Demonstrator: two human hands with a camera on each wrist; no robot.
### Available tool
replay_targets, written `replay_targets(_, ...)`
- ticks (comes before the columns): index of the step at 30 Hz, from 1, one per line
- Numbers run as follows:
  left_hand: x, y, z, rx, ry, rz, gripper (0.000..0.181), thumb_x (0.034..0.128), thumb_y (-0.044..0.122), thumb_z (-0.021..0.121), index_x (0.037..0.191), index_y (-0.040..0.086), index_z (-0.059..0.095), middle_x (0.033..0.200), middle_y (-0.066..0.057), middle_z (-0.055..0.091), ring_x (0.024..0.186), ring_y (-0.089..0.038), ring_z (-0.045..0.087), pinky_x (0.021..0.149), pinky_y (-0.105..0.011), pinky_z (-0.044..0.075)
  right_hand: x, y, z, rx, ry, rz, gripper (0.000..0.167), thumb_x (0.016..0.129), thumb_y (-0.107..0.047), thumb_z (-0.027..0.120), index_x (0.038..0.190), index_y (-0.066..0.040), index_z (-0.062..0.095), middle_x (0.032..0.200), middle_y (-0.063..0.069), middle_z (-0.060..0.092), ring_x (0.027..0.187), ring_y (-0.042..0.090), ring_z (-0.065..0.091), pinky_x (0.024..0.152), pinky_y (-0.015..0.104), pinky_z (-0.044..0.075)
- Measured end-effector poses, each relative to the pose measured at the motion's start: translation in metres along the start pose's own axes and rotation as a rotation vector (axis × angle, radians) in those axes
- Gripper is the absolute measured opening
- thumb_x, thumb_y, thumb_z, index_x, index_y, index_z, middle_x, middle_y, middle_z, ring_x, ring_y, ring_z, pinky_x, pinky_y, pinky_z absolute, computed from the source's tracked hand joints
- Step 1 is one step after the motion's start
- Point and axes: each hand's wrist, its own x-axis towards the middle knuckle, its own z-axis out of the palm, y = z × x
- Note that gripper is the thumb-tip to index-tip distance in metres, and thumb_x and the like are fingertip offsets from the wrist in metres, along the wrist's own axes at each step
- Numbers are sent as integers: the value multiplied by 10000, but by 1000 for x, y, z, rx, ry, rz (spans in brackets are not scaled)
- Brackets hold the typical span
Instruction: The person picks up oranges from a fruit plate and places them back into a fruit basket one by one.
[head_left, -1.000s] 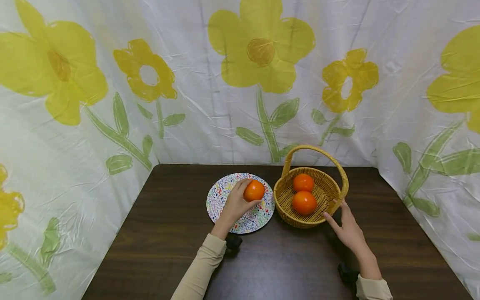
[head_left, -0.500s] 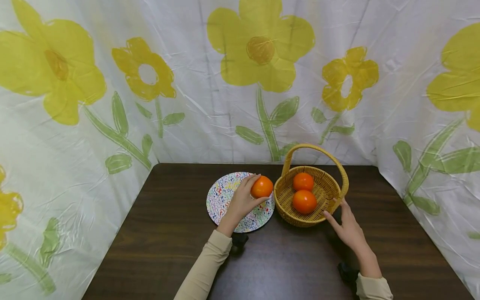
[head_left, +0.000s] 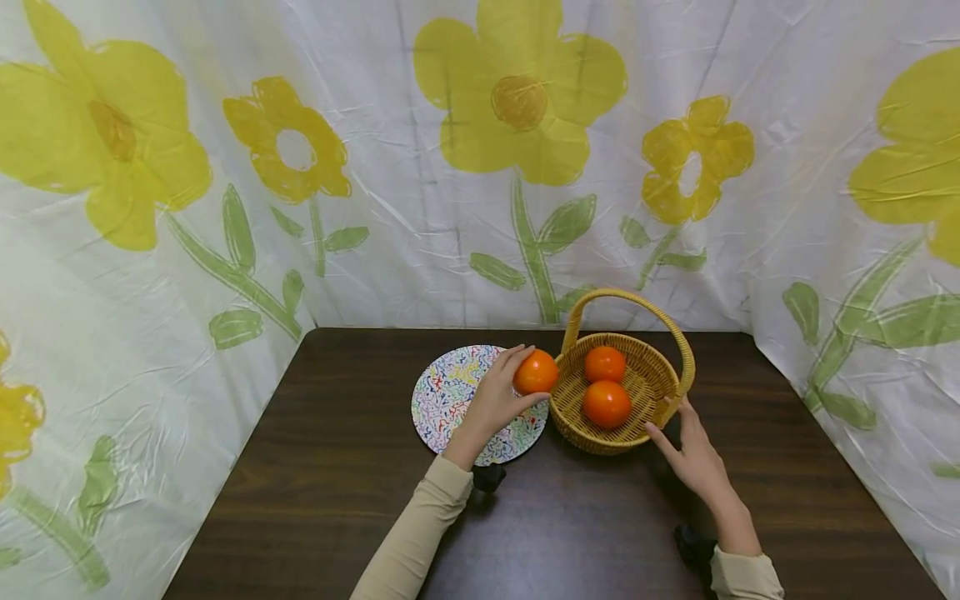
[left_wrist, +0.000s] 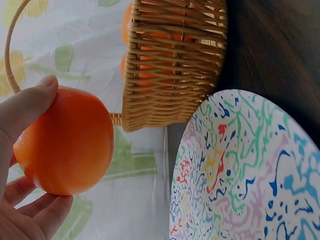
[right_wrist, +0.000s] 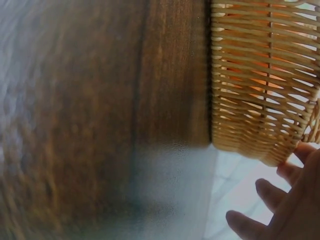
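My left hand holds a glossy, round orange fruit between thumb and fingers. It is raised beside the left rim of a wicker basket, over the right part of a patterned round plate. The left wrist view shows the thumb on one side of the fruit and fingertips on the other. Two similar fruits lie in the basket. My right hand touches the basket's right side near the handle's foot; in the right wrist view its fingers are spread, some fingertips meeting the weave.
A dark wooden table carries the plate and basket, which stand almost edge to edge. The basket's tall handle arches above it. A white curtain with yellow flowers hangs behind the table and along both sides.
My left hand has carried the fruit up and rightward from over the plate to the basket's left rim. The right hand stays at the basket, and the basket has not visibly moved.
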Motion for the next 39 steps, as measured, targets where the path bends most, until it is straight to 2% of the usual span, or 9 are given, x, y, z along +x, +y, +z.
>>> replay_targets(16,11,17,8,-30,-49,49,719,768,385,738,1382,166,435,1393,-98,417,1170,-276,523,873,-374,509,-1,-1,-1,0,-9,6,669,947,-464,445,1460,-117,190,1554,125,-44,1301,517,238,818,734,314)
replay_targets(21,14,20,13,2,-67,62,721,767,398,735,1379,156,439,1390,-91,421,1153,-255,537,856,-352,518,-1,-1,0,-2,-14,9,679,948,-466,441,1466,-111,182,1556,106,-59,1307,513,229,824,734,310)
replay_targets(29,16,26,19,23,-63,83,713,746,387,759,1353,148,471,1372,-89,445,1134,-262,550,862,-359,515,-1,-1,-1,-7,-17,18,690,945,-477,439,1467,-104,183,1555,123,-44,1313,511,217,833,751,285)
replay_targets(39,20,24,28,53,-97,93,714,765,439,723,1367,161,458,1359,-86,453,1152,-251,535,889,-355,501,0,-3,-1,0,-13,15,686,945,-471,445,1462,-99,190,1553,143,-34,1312,514,214,830,756,277)
